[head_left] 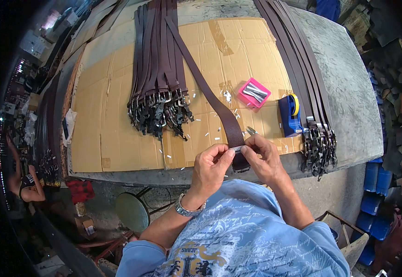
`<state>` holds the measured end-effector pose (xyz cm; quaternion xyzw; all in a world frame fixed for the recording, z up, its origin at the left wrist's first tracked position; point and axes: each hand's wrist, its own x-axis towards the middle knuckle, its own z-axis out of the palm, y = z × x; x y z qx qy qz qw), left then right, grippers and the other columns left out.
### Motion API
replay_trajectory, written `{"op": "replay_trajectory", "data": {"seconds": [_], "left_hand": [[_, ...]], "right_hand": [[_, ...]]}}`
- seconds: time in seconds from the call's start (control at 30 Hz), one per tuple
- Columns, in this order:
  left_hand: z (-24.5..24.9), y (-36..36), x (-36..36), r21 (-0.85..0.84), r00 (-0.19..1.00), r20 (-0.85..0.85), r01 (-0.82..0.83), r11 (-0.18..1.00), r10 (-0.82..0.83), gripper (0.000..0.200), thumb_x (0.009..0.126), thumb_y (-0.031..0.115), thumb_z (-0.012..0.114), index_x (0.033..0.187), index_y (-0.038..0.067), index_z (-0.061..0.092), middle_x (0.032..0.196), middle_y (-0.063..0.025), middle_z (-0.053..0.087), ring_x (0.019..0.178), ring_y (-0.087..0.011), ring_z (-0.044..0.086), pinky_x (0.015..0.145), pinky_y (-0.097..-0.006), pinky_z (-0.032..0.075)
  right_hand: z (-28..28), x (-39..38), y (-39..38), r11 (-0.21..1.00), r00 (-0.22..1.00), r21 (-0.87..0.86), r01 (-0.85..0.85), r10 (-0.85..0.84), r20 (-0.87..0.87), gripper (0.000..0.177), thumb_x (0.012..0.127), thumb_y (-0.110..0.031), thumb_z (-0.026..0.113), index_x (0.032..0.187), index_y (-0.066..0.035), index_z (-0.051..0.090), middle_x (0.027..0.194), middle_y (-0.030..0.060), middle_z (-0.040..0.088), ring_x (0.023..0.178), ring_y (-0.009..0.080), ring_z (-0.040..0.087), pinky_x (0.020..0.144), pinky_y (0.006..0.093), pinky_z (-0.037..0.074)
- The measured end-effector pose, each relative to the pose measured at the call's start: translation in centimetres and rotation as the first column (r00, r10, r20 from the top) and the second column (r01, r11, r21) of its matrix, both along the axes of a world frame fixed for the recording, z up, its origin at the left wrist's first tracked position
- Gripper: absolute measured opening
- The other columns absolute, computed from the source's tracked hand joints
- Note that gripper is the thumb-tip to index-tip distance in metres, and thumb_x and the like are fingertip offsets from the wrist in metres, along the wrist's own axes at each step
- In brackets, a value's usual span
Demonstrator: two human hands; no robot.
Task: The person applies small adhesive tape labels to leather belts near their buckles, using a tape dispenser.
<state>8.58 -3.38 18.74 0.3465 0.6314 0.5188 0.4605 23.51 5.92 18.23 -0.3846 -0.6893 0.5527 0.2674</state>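
A person in a blue shirt (242, 217) stands close to a brown belt (229, 122) that lies on a big cardboard sheet (117, 115). The belt is the landmark here. Its buckle end (241, 167) hangs just on the near side of the fingers, by the shirt. The left hand (211, 167), with a silver watch (189, 206) on its wrist, is at the belt's left edge. The right hand (266, 161) is at its right edge. Both hands touch it, so neither is nearer. Thumb and finger of each hand pinch a small pale strip (238, 149). The strip goes across the belt, while the belt runs long, away from the fingers and then off to the left.

Right of the belt, just past the right hand, are the pointy metal tips (251, 130) of a tool; whether the hand holds it, one cannot tell. Farther right stands a blue tape dispenser (289, 119). A bit beyond, also right of the belt, sits a pink box (255, 105) with black and white strips (256, 92) in it. A thick pile of belts (159, 64) lies to the belt's left, and its far tip rests on them.
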Motion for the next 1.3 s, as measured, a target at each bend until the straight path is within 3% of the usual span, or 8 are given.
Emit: {"op": "replay_trajectory", "data": {"seconds": [0.2, 0.5, 0.57, 0.77, 0.97, 1.13, 1.23, 1.3], "left_hand": [[-0.3, 0.0, 0.2, 0.052, 0.997, 0.079, 0.004, 0.999, -0.008, 0.020, 0.096, 0.022, 0.062, 0.094, 0.002, 0.060, 0.078, 0.0042, 0.057, 0.071, -0.0025, 0.051, 0.064, -0.0192, 0.042], [-2.6, 1.1, 1.4, 0.093, 0.988, 0.155, -0.035, 0.995, 0.020, 0.023, 0.097, 0.024, 0.060, 0.099, 0.001, 0.060, 0.082, 0.0021, 0.058, 0.075, -0.0043, 0.053, 0.067, -0.0209, 0.045], [-2.9, 1.2, 1.8, 0.041, 0.983, 0.162, -0.089, 0.995, 0.081, 0.023, 0.097, 0.024, 0.060, 0.103, 0.001, 0.061, 0.089, 0.0012, 0.062, 0.081, -0.0048, 0.056, 0.073, -0.0213, 0.048], [-3.3, 1.0, 1.4, 0.066, 0.931, 0.363, -0.072, 0.995, 0.043, 0.031, 0.096, 0.021, 0.063, 0.113, -0.004, 0.063, 0.092, -0.0027, 0.066, 0.083, -0.0073, 0.059, 0.074, -0.0216, 0.049], [-2.2, 0.8, 0.2, 0.103, 0.948, 0.318, -0.038, 0.994, 0.004, 0.027, 0.096, 0.022, 0.062, 0.106, -0.002, 0.065, 0.095, -0.0032, 0.067, 0.089, -0.0077, 0.060, 0.083, -0.0235, 0.048], [-2.8, 0.4, -0.3, 0.093, 0.975, 0.207, -0.107, 0.990, 0.086, 0.026, 0.097, 0.024, 0.060, 0.089, 0.000, 0.064, 0.076, 0.0040, 0.058, 0.069, -0.0022, 0.048, 0.059, -0.0196, 0.040], [-1.1, -0.3, -0.3, 0.068, 0.993, 0.117, -0.036, 0.997, 0.028, 0.022, 0.096, 0.021, 0.061, 0.090, 0.001, 0.064, 0.080, 0.0028, 0.060, 0.071, -0.0024, 0.049, 0.063, -0.0195, 0.040], [-0.5, -0.4, -0.3, 0.062, 0.997, 0.080, -0.021, 0.998, 0.016, 0.023, 0.096, 0.023, 0.061, 0.088, 0.001, 0.063, 0.078, 0.0036, 0.059, 0.069, -0.0020, 0.047, 0.061, -0.0193, 0.039]], "right_hand": [[0.8, 0.1, 0.0, 0.999, 0.999, -0.042, -0.034, 0.035, 0.012, 0.018, 0.086, -0.014, 0.065, 0.085, 0.002, 0.058, 0.073, 0.0074, 0.057, 0.066, 0.0144, 0.051, 0.061, 0.0307, 0.043], [0.7, -0.1, -0.1, 0.991, 0.999, 0.125, 0.046, -0.048, 0.013, 0.016, 0.080, -0.007, 0.070, 0.085, 0.000, 0.057, 0.075, 0.0096, 0.057, 0.065, 0.0208, 0.056, 0.057, 0.0339, 0.045], [0.4, -0.6, 0.2, 0.891, 0.993, 0.452, 0.053, -0.094, 0.070, 0.016, 0.074, 0.000, 0.069, 0.081, -0.001, 0.054, 0.074, 0.0128, 0.055, 0.063, 0.0288, 0.057, 0.053, 0.0376, 0.045], [-0.4, -1.8, -0.2, 0.722, 0.993, 0.692, 0.007, -0.089, 0.083, 0.017, 0.071, 0.002, 0.068, 0.083, -0.002, 0.056, 0.079, 0.0123, 0.054, 0.069, 0.0306, 0.056, 0.058, 0.0413, 0.045], [0.6, -1.2, -1.7, 0.792, 0.990, 0.604, -0.095, 0.011, 0.141, 0.040, 0.073, 0.002, 0.070, 0.113, -0.004, 0.063, 0.093, 0.0140, 0.057, 0.083, 0.0319, 0.057, 0.071, 0.0395, 0.047], [1.4, -0.2, -1.7, 0.862, 0.993, 0.494, -0.110, 0.076, 0.087, 0.035, 0.077, -0.003, 0.069, 0.111, -0.002, 0.063, 0.089, 0.0135, 0.054, 0.079, 0.0295, 0.054, 0.068, 0.0370, 0.044], [2.0, 0.0, -1.1, 0.936, 0.998, 0.347, -0.063, 0.052, 0.041, 0.023, 0.085, -0.011, 0.067, 0.106, -0.002, 0.066, 0.087, 0.0135, 0.055, 0.078, 0.0259, 0.056, 0.067, 0.0343, 0.045], [2.0, -0.3, -0.6, 0.999, 1.000, 0.052, 0.015, -0.016, 0.027, 0.020, 0.089, -0.017, 0.064, 0.101, -0.002, 0.067, 0.083, 0.0114, 0.059, 0.074, 0.0221, 0.058, 0.064, 0.0332, 0.046]]}}
